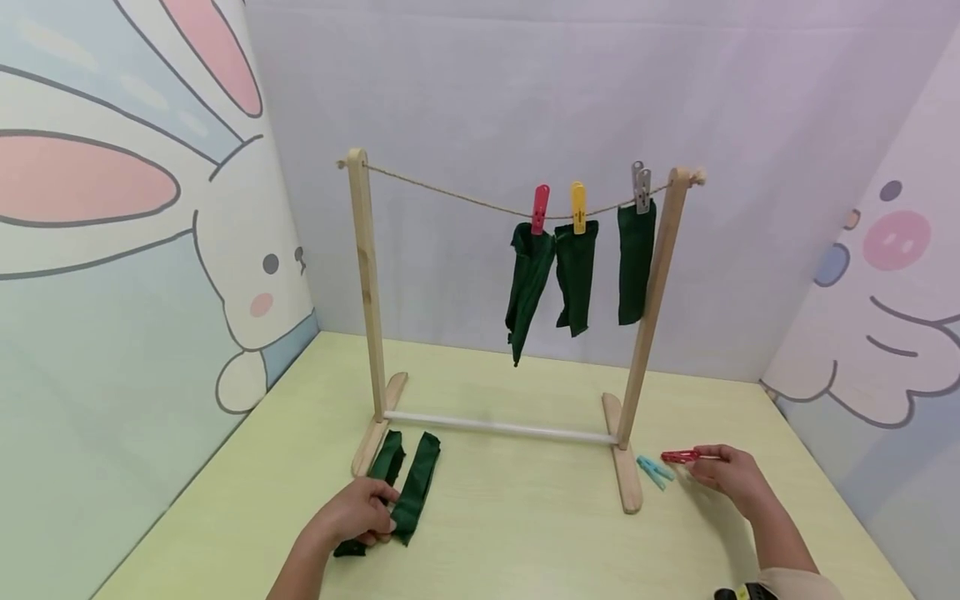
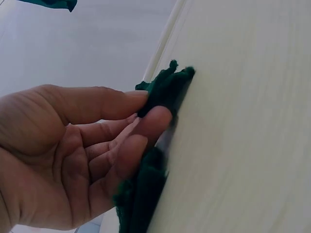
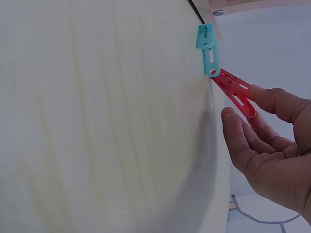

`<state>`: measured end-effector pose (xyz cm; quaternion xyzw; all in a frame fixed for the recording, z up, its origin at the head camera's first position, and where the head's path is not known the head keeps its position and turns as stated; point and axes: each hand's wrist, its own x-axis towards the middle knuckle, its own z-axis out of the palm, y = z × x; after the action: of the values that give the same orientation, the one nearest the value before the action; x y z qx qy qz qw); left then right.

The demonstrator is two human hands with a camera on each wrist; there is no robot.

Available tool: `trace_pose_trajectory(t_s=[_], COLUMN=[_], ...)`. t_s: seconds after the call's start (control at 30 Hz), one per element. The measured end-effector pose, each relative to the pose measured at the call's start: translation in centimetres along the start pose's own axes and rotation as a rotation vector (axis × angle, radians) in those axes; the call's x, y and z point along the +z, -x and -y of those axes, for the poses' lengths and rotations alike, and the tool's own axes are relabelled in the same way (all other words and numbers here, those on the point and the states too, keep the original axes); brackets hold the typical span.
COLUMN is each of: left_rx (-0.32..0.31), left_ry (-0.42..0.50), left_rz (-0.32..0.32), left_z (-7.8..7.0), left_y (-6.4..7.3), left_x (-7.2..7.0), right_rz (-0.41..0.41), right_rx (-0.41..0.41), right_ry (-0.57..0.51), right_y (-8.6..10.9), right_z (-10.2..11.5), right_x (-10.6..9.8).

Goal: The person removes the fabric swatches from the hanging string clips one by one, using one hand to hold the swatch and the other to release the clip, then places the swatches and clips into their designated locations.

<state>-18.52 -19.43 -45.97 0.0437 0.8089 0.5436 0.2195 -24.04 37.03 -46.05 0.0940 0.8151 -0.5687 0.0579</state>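
Observation:
Two dark green cloth strips lie on the table at the left. My left hand (image 1: 362, 510) pinches the near end of the right-hand strip (image 1: 417, 490) between thumb and finger; the other strip (image 1: 387, 461) is partly covered by that hand. In the left wrist view the pinched green cloth (image 2: 167, 90) sticks out past the fingertips. At the right, my right hand (image 1: 731, 477) holds a red clothespin (image 3: 235, 91) by its handle end. A light blue clothespin (image 1: 655, 472) lies just left of it, its end meeting the red one in the right wrist view.
A wooden stand with two posts (image 1: 367, 283) carries a sagging rope (image 1: 457, 197). Three green cloths hang toward its right side, under red (image 1: 540, 208), yellow (image 1: 578, 208) and grey (image 1: 642, 192) clothespins. A white bar (image 1: 498, 427) joins the feet. Printed walls enclose the table.

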Motion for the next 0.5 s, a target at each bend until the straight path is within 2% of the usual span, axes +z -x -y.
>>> trace_pose_trajectory(t_s=[0.1,0.2,0.5], left_rx=[-0.032,-0.037,0.007], left_ry=[-0.042,-0.054,-0.080], left_rz=[-0.009,-0.007,-0.015], left_z=[-0.09,-0.12,-0.08], left_y=[0.07,0.13,0.35], left_x=[0.13,0.22,-0.18], right_rz=[-0.002,-0.016,-0.037], right_rx=[0.038,0.064,0.060], right_ry=[0.023,0.047,0.110], right_y=[-0.20,-0.32,-0.79], right_z=[-0.19,-0.29,-0.32], right_x=[-0.08,-0.09,0.10])
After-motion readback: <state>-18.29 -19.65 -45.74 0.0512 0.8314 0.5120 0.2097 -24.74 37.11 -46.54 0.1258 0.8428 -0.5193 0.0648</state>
